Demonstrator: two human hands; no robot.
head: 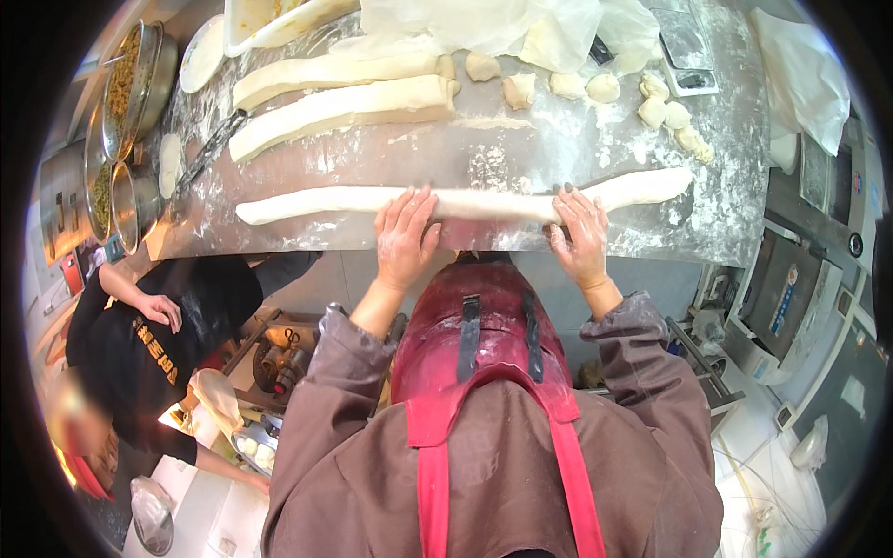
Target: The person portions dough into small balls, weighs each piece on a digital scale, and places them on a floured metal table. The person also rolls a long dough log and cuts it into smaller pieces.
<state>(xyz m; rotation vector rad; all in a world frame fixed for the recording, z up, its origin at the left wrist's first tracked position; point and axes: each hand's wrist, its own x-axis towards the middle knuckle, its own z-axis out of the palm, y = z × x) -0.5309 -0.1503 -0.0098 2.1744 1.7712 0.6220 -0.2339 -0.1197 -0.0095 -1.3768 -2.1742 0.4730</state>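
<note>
A long rope of white dough lies crosswise near the front edge of a floured metal worktable. My left hand rests on it left of centre, fingers extended over the top. Right of centre, my right hand lies on the same rope, fingers pointing away from me. Neither hand is wrapped around the dough. Its middle stretch looks slightly blurred. Behind it are two thicker dough logs, side by side. Several small dough pieces are scattered to their right.
Metal bowls of filling stand at the left end. A dark, flour-dusted stick lies near them. Plastic sheeting covers dough at the back, beside a digital scale. A co-worker in black is at the left, below the table edge.
</note>
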